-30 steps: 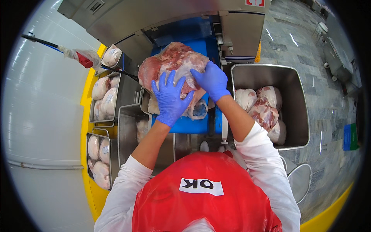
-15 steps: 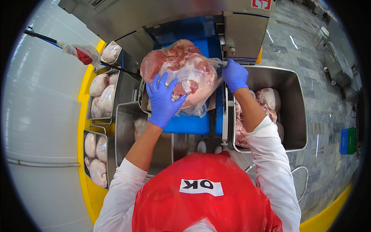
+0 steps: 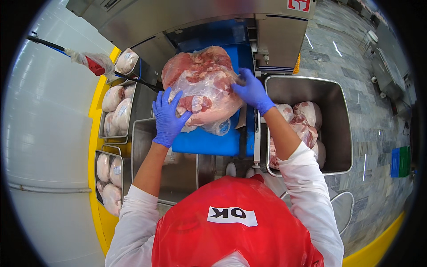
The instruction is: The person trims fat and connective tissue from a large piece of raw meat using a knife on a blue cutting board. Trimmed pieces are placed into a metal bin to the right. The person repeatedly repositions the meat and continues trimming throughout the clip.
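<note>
A large cut of raw meat (image 3: 200,71), pink and red with pale fat, lies in a clear plastic bag (image 3: 220,127) on the blue conveyor belt (image 3: 202,143). My left hand (image 3: 168,118), in a purple glove, is open with fingers spread against the near left side of the bagged meat. At the meat's right side, my right hand (image 3: 253,92), gloved the same way, has its fingers curled at a gathered edge of the bag. The underside of the meat is hidden. A flat, narrow object, possibly a blade (image 3: 242,118), lies at the belt's right side.
A deep steel bin (image 3: 336,120) with several meat pieces stands to the right. Another steel bin (image 3: 144,142) is at the left, beside trays of bagged meat (image 3: 110,171). The steel machine (image 3: 204,15) rises behind the belt. A dark pole (image 3: 147,82) reaches in from the left.
My right hand has come left from the stretched bag end to the meat's side. The left hand has slid left and slightly down, and the meat has turned a little.
</note>
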### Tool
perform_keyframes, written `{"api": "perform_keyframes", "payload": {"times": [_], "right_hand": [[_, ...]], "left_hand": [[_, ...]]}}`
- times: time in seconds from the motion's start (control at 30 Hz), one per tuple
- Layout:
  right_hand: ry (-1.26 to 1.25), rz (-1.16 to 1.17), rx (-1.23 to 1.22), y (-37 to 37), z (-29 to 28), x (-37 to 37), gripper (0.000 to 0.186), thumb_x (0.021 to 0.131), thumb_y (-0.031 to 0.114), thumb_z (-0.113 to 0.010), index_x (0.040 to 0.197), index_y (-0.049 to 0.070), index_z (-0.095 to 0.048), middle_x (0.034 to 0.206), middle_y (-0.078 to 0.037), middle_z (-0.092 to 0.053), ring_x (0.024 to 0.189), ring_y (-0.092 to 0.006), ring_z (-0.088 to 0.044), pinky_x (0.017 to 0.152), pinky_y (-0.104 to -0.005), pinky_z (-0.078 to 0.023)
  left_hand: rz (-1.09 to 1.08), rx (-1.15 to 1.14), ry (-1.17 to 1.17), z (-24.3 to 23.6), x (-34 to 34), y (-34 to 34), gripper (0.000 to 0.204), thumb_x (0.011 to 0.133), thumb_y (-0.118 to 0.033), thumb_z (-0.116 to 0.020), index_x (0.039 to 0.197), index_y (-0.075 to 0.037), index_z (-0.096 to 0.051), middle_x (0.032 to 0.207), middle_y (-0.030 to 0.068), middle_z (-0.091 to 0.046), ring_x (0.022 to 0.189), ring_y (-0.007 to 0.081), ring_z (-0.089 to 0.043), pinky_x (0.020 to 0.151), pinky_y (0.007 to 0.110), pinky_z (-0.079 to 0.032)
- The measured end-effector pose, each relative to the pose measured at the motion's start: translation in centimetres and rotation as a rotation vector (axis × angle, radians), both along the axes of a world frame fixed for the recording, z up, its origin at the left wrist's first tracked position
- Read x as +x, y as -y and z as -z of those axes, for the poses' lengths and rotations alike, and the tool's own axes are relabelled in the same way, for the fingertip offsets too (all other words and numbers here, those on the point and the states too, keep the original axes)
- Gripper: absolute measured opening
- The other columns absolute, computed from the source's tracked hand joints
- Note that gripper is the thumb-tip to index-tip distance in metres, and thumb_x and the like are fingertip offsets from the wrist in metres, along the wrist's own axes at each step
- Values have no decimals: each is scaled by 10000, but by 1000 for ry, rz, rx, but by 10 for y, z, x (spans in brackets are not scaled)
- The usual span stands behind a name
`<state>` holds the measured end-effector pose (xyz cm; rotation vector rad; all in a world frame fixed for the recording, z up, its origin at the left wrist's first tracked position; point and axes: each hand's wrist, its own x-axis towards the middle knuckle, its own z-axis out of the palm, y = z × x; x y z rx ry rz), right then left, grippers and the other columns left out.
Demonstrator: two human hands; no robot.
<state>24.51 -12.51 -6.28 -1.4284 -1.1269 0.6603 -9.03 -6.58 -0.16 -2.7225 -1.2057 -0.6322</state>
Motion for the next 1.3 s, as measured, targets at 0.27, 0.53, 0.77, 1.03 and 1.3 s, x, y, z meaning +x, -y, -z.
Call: {"api": "perform_keyframes", "payload": {"times": [0.27,0.53,0.77,1.03,1.3], "right_hand": [[306,492,-97,-16,-12,29,137,938,151,-689,1043,70,-721,968,-229,-758,948,-447,-739,842,-515,-587],[469,145,285,48,-34,-65,423,890,257,-804,1257,83,-683,1166,-206,-684,1084,-413,-668,922,-490,-556],[770,-92,292,58,-31,-126,585,862,294,-811,1416,170,-670,1370,-186,-605,1142,-392,-607,930,-496,-508],[708,-125,278,26,-30,-93,448,899,199,-775,1344,177,-728,1409,-208,-628,1223,-439,-623,1051,-510,-523],[307,142,240,65,-32,-59,259,975,181,-732,1223,108,-726,1196,-150,-713,917,-346,-747,814,-438,-602]], "left_hand": [[86,-80,111,-4,-8,-5,863,826,-435,-868,1561,-117,-545,1664,228,-406,1504,483,-402,1236,603,-319],[108,-142,215,-2,-2,-20,760,936,-402,-828,1553,-59,-546,1566,295,-494,1434,480,-509,1191,532,-422],[8,-151,171,-9,10,-15,729,951,-488,-788,1501,-52,-594,1528,311,-524,1387,474,-553,1150,514,-472],[12,-219,128,-21,6,32,885,893,-491,-842,1606,-103,-488,1597,252,-488,1458,428,-523,1177,491,-468],[192,-129,159,-14,3,33,973,834,-447,-895,1615,-67,-456,1574,241,-507,1400,427,-563,1120,476,-508]]}}
